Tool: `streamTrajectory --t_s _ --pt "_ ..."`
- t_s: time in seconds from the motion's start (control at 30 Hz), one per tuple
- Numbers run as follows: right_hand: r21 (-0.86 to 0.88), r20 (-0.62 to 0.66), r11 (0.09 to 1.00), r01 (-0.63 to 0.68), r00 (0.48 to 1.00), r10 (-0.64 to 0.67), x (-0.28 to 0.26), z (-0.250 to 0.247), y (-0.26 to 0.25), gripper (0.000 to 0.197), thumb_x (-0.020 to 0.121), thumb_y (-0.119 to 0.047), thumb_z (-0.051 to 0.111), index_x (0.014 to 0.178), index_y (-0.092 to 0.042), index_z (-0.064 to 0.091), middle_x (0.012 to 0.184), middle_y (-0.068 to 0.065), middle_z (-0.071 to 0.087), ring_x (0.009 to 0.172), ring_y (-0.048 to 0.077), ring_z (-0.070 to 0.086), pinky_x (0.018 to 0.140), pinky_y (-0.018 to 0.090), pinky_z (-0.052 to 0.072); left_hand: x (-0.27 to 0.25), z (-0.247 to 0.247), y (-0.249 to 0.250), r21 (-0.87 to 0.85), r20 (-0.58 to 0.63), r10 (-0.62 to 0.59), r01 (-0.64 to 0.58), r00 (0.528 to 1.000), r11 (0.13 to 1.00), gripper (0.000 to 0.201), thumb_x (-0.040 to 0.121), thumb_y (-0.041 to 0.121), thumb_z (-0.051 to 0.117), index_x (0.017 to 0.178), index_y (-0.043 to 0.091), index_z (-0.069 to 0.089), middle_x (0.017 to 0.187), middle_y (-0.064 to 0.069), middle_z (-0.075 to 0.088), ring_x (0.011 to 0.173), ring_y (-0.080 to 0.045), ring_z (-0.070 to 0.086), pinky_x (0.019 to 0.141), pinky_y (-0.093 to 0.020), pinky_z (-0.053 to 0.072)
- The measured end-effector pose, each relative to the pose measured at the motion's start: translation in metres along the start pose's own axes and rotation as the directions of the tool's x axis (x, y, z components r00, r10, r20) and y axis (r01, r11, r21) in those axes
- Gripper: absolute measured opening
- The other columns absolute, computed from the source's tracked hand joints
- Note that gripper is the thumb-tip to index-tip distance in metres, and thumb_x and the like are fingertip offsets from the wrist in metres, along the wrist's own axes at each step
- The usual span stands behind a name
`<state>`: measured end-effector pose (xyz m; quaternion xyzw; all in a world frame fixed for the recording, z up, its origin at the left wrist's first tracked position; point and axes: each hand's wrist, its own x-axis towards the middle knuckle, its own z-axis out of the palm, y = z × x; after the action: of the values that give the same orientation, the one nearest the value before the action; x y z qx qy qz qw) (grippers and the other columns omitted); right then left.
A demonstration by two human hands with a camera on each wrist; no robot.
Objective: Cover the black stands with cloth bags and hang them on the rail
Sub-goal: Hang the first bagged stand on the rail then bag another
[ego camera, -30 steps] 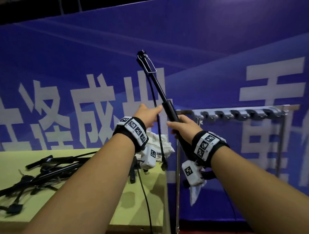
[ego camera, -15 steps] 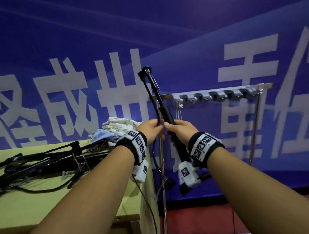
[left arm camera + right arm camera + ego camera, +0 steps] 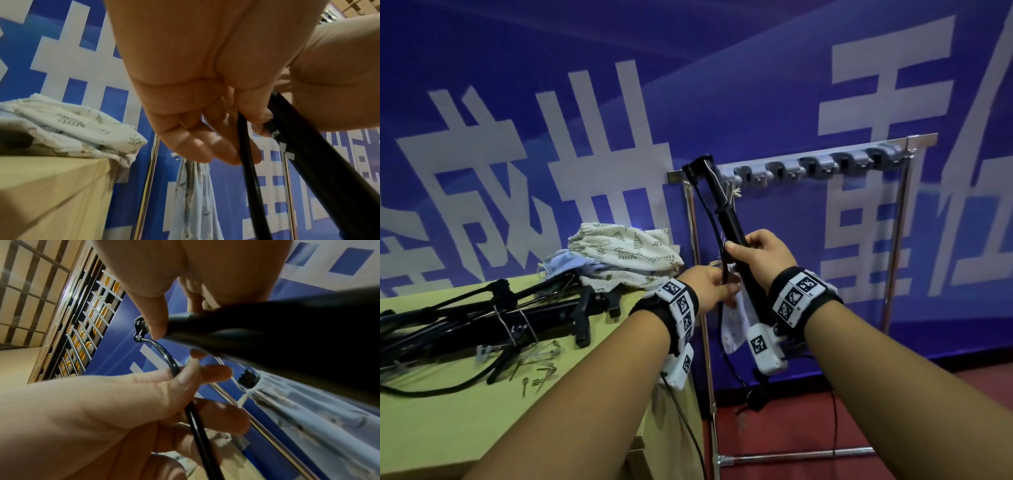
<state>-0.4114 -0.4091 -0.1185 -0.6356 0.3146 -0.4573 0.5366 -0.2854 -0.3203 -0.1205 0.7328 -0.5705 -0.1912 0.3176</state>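
Note:
My right hand (image 3: 739,245) grips a black stand (image 3: 727,212) by its thick tube and holds it tilted, top end up-left in front of the rail (image 3: 815,168). Just below and left, my left hand (image 3: 724,291) pinches the thin black cable (image 3: 709,219) that runs alongside the stand. In the left wrist view the fingers (image 3: 216,146) curl round that cable (image 3: 249,178) next to the tube (image 3: 308,162). In the right wrist view my thumb (image 3: 152,308) lies on the tube (image 3: 267,331). Folded cloth bags (image 3: 626,253) lie on the table corner. A pale blue bag (image 3: 734,325) hangs behind the stand.
Several more black stands (image 3: 482,322) and loose clips lie in a heap on the yellow-green table (image 3: 465,411) at the left. The chrome rail frame (image 3: 893,257) carries a row of grey hooks and stands on red floor against a blue banner wall.
The stand has come down from high overhead to rail height. My left hand went from open beside the tube to pinching the cable lower down. The right hand kept its grip.

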Motion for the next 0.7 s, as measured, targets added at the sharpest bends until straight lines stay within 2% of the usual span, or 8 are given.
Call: streamTrajectory --t_s 0.1,0.17,0.27,0.33,0.43,0.5,0.6,0.7 --pt "-0.037 -0.014 0.999 0.007 1.000 -0.007 0.001 -0.002 0.017 0.032 0.090 -0.035 0.084 0.101 -0.010 0.067 0.086 0.006 0.074 0.077 0.022 0.072 0.080 0.043 0.059 0.002 0.004 -0.003 0.000 0.041 -0.060 0.060 0.997 0.998 0.008 0.098 0.025 0.071 0.098 0.018 0.073 0.078 0.001 0.073 0.056 0.002 0.064 0.050 -0.013 0.047" --pt "-0.033 -0.022 0.999 0.006 1.000 -0.006 0.003 -0.003 0.028 0.027 0.091 -0.036 0.083 0.099 -0.014 0.069 0.094 0.009 0.078 0.091 0.029 0.076 0.088 0.047 0.060 0.008 0.002 -0.005 0.052 0.087 -0.116 0.112 0.989 0.992 0.010 0.092 0.027 0.075 0.091 0.018 0.074 0.082 -0.006 0.075 0.070 -0.012 0.069 0.066 -0.029 0.061" --pt "-0.031 -0.032 1.000 0.000 0.999 -0.001 0.004 -0.005 0.042 0.021 0.093 -0.034 0.082 0.101 -0.017 0.072 0.095 0.004 0.079 0.090 0.024 0.076 0.081 0.040 0.060 0.016 -0.004 0.006 0.093 0.059 -0.124 0.119 0.990 0.989 0.023 0.075 0.026 0.067 0.094 0.014 0.071 0.088 -0.010 0.073 0.081 -0.023 0.068 0.084 -0.048 0.061" --pt "-0.022 -0.027 1.000 -0.007 1.000 0.006 0.004 -0.005 0.052 0.018 0.093 -0.032 0.082 0.101 -0.018 0.074 0.095 0.001 0.079 0.086 0.017 0.074 0.077 0.031 0.055 0.020 -0.013 0.017 0.113 -0.057 -0.118 0.124 0.991 0.986 0.048 0.073 0.035 0.065 0.117 0.017 0.062 0.107 -0.005 0.072 0.090 -0.022 0.068 0.085 -0.045 0.060" --pt "-0.039 -0.029 0.999 -0.018 0.999 0.017 0.004 -0.002 0.067 0.017 0.093 -0.032 0.081 0.100 -0.019 0.073 0.093 -0.001 0.078 0.083 0.014 0.072 0.074 0.028 0.051 0.031 -0.023 0.025 -0.044 -0.311 -0.097 0.087 0.945 0.995 0.077 0.090 0.027 0.065 0.156 0.019 0.026 0.133 -0.002 0.057 0.104 -0.027 0.064 0.085 -0.040 0.056" --pt "-0.063 -0.038 0.998 -0.018 0.999 0.016 0.002 0.001 0.078 0.019 0.093 -0.030 0.082 0.101 -0.016 0.072 0.089 -0.004 0.073 0.078 0.012 0.067 0.069 0.024 0.049 0.037 -0.027 0.029 -0.150 -0.438 -0.045 -0.023 0.898 0.988 0.090 0.089 0.021 0.064 0.161 0.035 0.012 0.148 -0.004 0.045 0.110 -0.032 0.064 0.081 -0.038 0.056" --pt "-0.050 -0.047 0.999 -0.019 0.999 0.017 -0.004 0.005 0.096 0.022 0.092 -0.022 0.083 0.103 -0.008 0.070 0.085 0.003 0.069 0.073 0.014 0.061 0.058 0.012 0.045 0.044 -0.027 0.023 -0.157 -0.543 0.080 -0.195 0.836 0.968 0.093 0.082 0.010 0.065 0.154 0.052 0.023 0.151 -0.003 0.041 0.116 -0.026 0.063 0.072 -0.029 0.057" --pt "-0.050 -0.040 0.998 -0.022 0.999 0.020 -0.010 0.008 0.114 0.024 0.091 -0.019 0.084 0.103 -0.006 0.068 0.084 -0.001 0.064 0.073 0.012 0.058 0.061 0.009 0.043 0.052 -0.021 0.010 -0.128 -0.513 0.116 -0.210 0.850 0.969 0.076 0.081 0.005 0.066 0.143 0.046 0.051 0.136 0.003 0.048 0.107 -0.007 0.061 0.087 -0.024 0.058"
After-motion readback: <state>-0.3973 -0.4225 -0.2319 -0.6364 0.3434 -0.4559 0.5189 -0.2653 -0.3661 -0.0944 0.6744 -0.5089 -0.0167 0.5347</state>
